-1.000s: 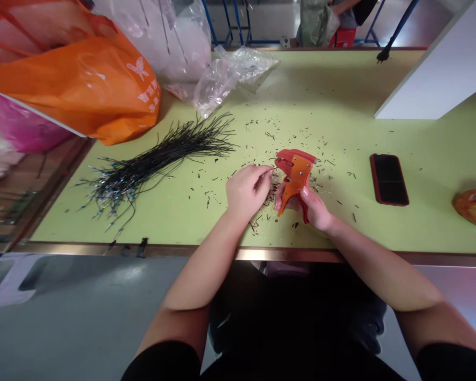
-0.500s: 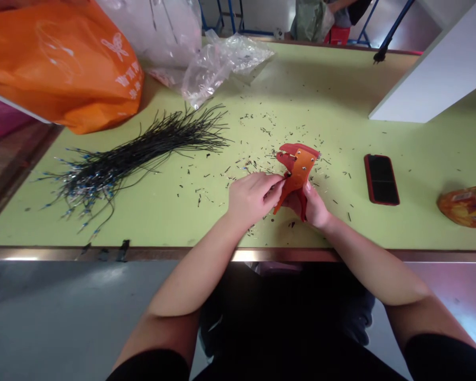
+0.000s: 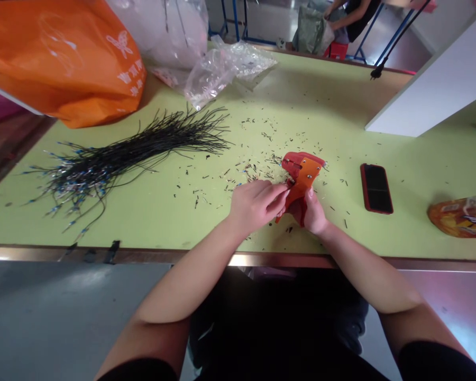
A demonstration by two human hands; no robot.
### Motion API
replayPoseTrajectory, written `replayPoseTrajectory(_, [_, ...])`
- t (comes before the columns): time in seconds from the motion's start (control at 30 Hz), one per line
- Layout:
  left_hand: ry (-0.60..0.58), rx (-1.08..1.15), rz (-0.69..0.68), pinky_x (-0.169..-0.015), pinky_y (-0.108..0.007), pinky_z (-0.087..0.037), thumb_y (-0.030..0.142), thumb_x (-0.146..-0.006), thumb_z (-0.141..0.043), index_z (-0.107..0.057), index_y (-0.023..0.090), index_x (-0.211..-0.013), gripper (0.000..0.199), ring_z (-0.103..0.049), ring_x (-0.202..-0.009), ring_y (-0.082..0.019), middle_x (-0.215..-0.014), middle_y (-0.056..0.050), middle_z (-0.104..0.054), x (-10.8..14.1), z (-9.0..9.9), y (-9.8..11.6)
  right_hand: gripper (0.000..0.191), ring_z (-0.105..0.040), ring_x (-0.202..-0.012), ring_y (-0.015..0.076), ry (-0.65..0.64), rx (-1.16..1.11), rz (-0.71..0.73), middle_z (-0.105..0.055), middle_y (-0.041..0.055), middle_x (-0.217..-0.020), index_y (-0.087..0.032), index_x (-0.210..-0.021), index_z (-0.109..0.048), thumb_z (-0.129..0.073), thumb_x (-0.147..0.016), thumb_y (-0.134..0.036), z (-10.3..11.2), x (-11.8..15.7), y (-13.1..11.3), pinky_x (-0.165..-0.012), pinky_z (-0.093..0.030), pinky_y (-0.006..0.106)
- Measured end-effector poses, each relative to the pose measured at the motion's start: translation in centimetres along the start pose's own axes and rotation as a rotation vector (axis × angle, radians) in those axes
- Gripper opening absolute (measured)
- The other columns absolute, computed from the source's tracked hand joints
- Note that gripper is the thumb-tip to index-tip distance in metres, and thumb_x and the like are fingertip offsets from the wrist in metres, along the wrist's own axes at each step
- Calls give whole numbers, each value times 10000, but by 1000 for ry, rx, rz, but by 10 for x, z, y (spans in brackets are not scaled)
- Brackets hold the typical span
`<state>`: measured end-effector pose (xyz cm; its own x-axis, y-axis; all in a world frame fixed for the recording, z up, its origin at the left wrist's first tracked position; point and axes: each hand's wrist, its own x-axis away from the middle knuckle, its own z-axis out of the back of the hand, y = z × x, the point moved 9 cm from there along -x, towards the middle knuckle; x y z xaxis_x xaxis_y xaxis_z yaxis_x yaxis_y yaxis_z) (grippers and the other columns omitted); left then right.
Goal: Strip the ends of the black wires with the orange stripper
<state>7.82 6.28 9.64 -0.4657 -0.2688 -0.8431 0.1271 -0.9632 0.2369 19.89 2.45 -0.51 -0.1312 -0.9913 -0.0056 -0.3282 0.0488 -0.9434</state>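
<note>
My right hand (image 3: pixel 315 212) is closed around the handles of a red and orange wire stripper (image 3: pixel 301 177), whose jaws point away from me and to the left. The fingers of my left hand (image 3: pixel 257 205) are pinched together against the tool's left side, just below its jaws. Whatever they hold is too small and too hidden to name. Short black wire scraps (image 3: pixel 257 172) lie scattered on the table around the tool. To the left rests a large bundle of thin black wires (image 3: pixel 143 148), with blue and silvery ends at its near left side.
On the yellow-green tabletop (image 3: pixel 154 222), a phone (image 3: pixel 376 188) and a bottle (image 3: pixel 460 216) are at the right. An orange bag (image 3: pixel 63 69) and clear plastic bags (image 3: pixel 218 69) occupy the back left. A white panel (image 3: pixel 432 90) stands back right, beside a hanging plug (image 3: pixel 376 72). Beyond sits another person (image 3: pixel 353 24).
The wire stripper's jaws have come closer together, and its handles look squeezed by my right hand. My left hand stays pinched beside the tool. The whole view has shifted and tilted slightly.
</note>
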Motion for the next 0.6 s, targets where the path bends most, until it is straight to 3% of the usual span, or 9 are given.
replayPoseTrajectory(0.1, [36, -6, -21, -566, -268, -431, 227, -1031, -653, -674, 253, -1045, 37, -621, -558, -110, -657, 58, -692, -2, 2, 3, 722, -746, -905, 339, 19, 17, -13, -651, 88, -748, -270, -861, -639, -500, -847, -978, 3, -1, 1, -677, -677, 489])
replayPoseTrajectory(0.6, [-11, -16, -19, -575, -251, -434, 236, -1041, -632, -682, 236, -1006, 62, -623, -556, -101, -663, 48, -699, -4, 1, 4, 764, -766, -820, 322, 6, 32, -33, -660, 76, -661, -250, -838, -693, -492, -858, -986, 6, -1, 7, -661, -691, 469])
